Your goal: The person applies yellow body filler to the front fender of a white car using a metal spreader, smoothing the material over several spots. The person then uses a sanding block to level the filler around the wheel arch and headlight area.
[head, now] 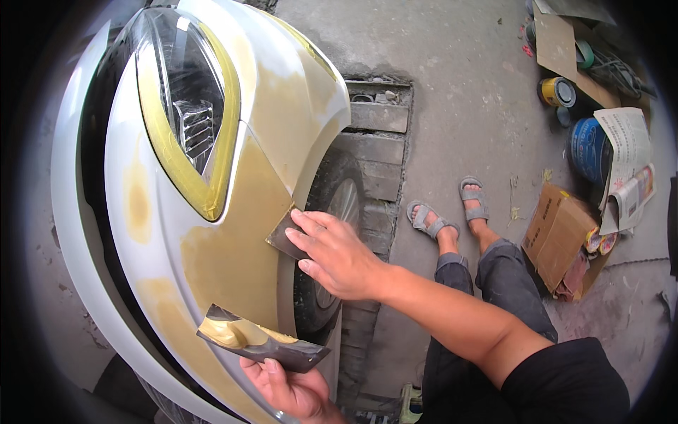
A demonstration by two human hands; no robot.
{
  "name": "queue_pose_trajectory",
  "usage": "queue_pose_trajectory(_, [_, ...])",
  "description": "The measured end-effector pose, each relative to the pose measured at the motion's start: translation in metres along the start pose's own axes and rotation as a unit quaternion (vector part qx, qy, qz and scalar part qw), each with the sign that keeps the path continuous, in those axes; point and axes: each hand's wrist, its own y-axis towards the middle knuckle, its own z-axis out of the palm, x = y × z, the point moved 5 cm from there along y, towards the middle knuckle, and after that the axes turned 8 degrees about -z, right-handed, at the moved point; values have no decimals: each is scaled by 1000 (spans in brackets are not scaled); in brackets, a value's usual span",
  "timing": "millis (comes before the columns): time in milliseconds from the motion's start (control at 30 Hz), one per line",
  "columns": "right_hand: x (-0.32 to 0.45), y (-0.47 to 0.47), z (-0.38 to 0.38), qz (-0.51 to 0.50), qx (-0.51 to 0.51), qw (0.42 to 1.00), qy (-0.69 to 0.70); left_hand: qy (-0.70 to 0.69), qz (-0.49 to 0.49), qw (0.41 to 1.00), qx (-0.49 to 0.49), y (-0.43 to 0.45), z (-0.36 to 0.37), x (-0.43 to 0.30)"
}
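My right hand [339, 254] grips a dark flat spreader [286, 236], its edge against the car's front fender near the wheel arch. Tan body filler [235, 265] covers much of the white panel [164, 212] there, and a panel seam runs down to the spreader's corner. Lower down, my left hand [294, 389] holds a dark, slightly curved plate [296, 355] carrying a thick mound of yellowish filler [225, 333]. Yellow masking tape [212, 204] frames the headlight [193, 106]. Behind my right hand, the wheel [339, 196] is partly hidden.
Slatted boards [376, 148] cover a floor pit beside the wheel. My sandaled feet [434, 220] stand on the concrete [450, 95]. To the right are a cardboard box [548, 238], a blue bucket [587, 151] under newspaper [627, 143], and a yellow-and-black can [556, 91].
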Motion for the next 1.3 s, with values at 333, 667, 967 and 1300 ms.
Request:
queue_pose_trajectory(333, [67, -35, -72, -27, 53, 884, 463, -55, -63, 996, 6, 3, 17, 20])
queue_pose_trajectory(667, [26, -88, -147, 258, -74, 801, 536, -200, -189, 958, 81, 2, 48, 36])
queue_pose_trajectory(967, [43, -81, -156, 356, 89, 715, 596, -280, -342, 877, 186, -13, 112, 74])
queue_pose_trajectory(1300, [14, -43, -220, 302, -96, 843, 435, -250, -271, 915, 163, -24, 134, 53])
